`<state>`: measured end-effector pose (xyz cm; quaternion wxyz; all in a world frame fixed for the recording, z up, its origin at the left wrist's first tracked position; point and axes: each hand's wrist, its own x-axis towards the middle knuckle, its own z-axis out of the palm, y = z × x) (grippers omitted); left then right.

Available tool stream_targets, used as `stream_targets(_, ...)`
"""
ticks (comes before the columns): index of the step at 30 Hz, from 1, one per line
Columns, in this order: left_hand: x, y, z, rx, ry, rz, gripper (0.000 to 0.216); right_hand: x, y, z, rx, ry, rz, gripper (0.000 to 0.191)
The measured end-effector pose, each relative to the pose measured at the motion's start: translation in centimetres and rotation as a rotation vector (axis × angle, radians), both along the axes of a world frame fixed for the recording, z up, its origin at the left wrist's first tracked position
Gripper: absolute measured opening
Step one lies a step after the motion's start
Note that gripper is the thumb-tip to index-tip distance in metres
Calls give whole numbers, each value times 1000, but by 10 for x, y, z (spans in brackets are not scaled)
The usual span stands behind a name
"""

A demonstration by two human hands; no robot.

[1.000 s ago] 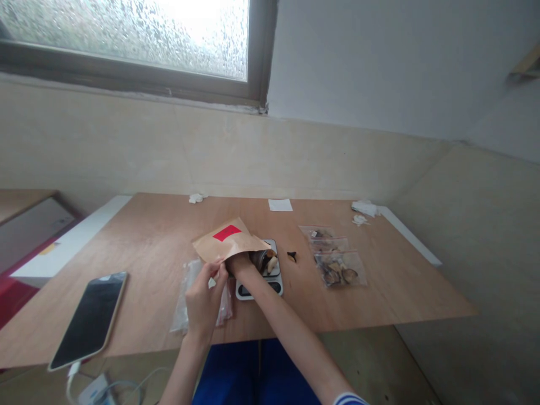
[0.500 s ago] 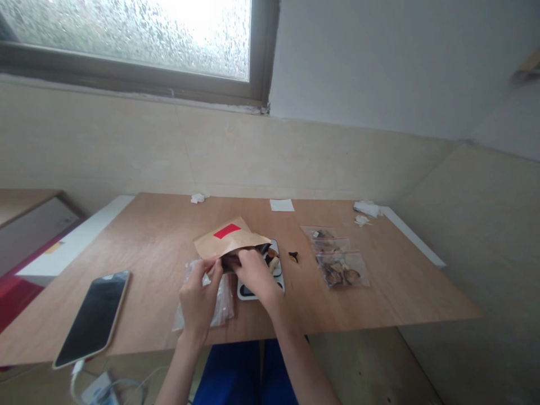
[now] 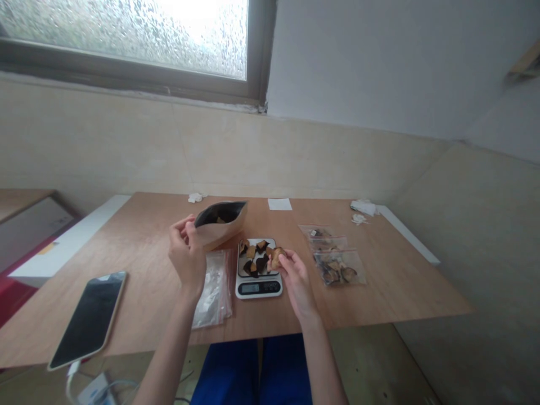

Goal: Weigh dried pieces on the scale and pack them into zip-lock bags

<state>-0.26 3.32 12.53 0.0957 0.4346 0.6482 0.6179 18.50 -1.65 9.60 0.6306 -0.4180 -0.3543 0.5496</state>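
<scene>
My left hand (image 3: 188, 256) grips the edge of a brown paper pouch (image 3: 225, 229), whose dark-lined mouth gapes upward with some brown pieces inside. Pinched in my right hand (image 3: 295, 275) is a dried brown slice (image 3: 277, 257), perhaps dried mushroom, held over the right side of a white digital scale (image 3: 259, 288). Several dark and tan dried pieces (image 3: 252, 266) lie on the scale's plate. Beside the scale, under my left wrist, is a stack of clear zip bags (image 3: 214, 295). The scale's display is too small to read.
Filled clear bags (image 3: 340, 267) of dried slices overlap on the right. A phone (image 3: 89, 318) with a charging cable lies at the left front edge. White paper (image 3: 279, 204) and crumpled tissues (image 3: 363, 208) sit along the back of the wooden table (image 3: 400, 287).
My right hand has come out of the pouch with a dried slice and moved right over the scale. My left hand has shifted the pouch up and left, tilting its mouth upward.
</scene>
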Motion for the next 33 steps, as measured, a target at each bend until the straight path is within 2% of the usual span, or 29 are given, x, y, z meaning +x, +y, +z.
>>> stream_targets(3,-5,23,6,55,-44,69,30,11,0,-4,-35,80,-33,20)
stream_targets(6,-6,36,1,113,-47,46,34,18,0,-11,-90,98,-82,25)
stream_targets(8,-1,34,-9,158,-6,53,37,21,1,-17,-126,86,-104,27)
stream_targets(11,16,16,-33,204,113,71,36,24,1,-27,-150,56,-152,28)
stream_targets(16,46,-24,-79,95,264,-270,16,26,3,-38,-216,0,-190,30)
stream_targets(20,56,-42,-102,-65,311,-455,21,29,3,-42,-271,-35,-225,34)
stream_targets(27,54,-38,-121,-132,519,-537,40,36,0,-49,-326,-18,-258,38)
stream_targets(33,51,-35,-127,-140,566,-575,39,41,-1,-49,-332,-28,-250,39)
